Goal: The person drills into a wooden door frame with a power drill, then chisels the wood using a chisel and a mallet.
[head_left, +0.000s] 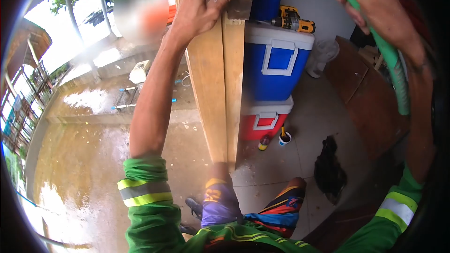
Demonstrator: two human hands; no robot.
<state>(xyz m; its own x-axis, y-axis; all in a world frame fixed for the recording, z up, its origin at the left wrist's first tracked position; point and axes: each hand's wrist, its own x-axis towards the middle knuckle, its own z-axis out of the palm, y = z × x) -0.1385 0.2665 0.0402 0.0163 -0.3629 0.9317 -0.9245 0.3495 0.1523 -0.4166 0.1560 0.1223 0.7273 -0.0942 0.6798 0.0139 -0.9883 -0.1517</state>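
At the top centre, my left hand (204,4) is closed at the upper part of a wooden door edge (206,98), its thumb lying on a dark flat plate (241,0). The plate rests against the wood. Raised at the upper right, my right hand (382,11) is wrapped round a long green handle (390,49) that runs down beside the forearm. The tool's head is mostly cut off by the top of the view.
A yellow and black drill (297,23) lies on a blue cooler (274,84), above a red cooler (248,122). A bottle (264,143) and small cup (285,139) stand below. A black bag (329,168) lies at right. Left is wet ground (79,159).
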